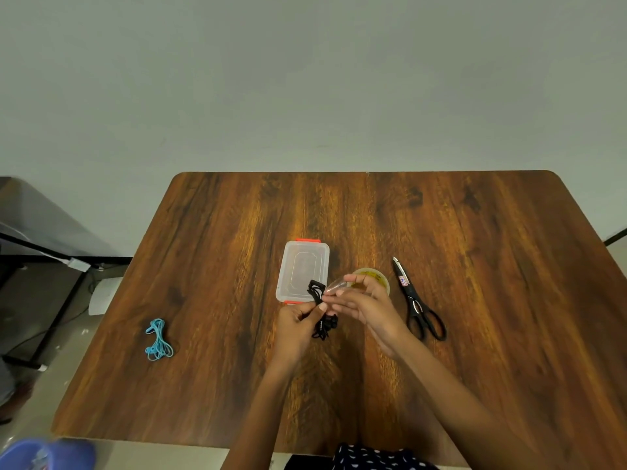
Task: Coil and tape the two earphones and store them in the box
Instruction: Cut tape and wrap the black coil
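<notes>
At the near edge of the table [237, 385] I see both forearms reaching in from below. The left hand [298, 329] pinches the coiled black earphone [322, 310] at its middle, lifted just in front of the box, while the right hand [366, 307] holds a strip of clear tape [334, 285] against the bundle. I judge the first taping is underway, not finished. The blue earphone [158, 340] lies well to the left, bunched but seemingly untaped. Beyond the hands sit the closed clear box [303, 271], the tape roll [375, 276] and black scissors [419, 300]; nothing is stored yet.
</notes>
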